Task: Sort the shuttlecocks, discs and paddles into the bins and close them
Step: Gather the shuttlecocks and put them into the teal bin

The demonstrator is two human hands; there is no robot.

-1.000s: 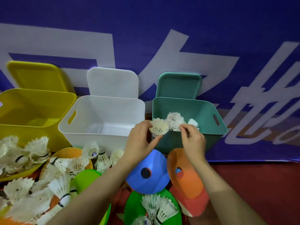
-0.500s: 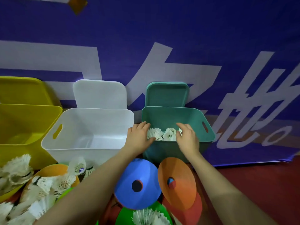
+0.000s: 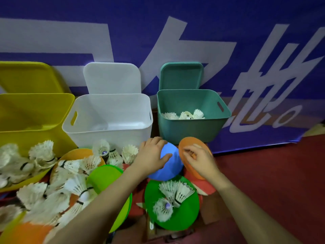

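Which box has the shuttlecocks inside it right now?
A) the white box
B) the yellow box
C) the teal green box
C: a few white shuttlecocks lie at the bottom of the teal green box, while no shuttlecocks show inside the white box or the yellow box.

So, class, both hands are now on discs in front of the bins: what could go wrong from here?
1. The left hand grips the blue disc, which overlaps the green disc carrying loose shuttlecocks; lifting may scatter them.
2. The right hand rests on the orange disc; it could go into the teal bin with the shuttlecocks there.
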